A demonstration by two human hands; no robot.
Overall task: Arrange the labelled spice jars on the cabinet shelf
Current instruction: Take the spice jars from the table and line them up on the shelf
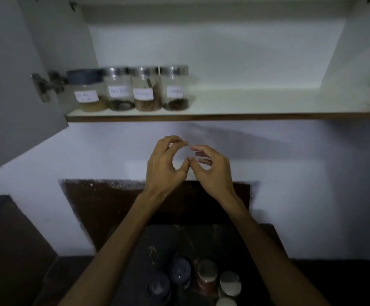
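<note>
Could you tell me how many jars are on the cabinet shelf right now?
4, in a row at the shelf's left end: dark-lidded jar, then three silver-lidded jars. None appear hidden.

An open grey cabinet door with a metal hinge hangs above a dark counter.
</note>
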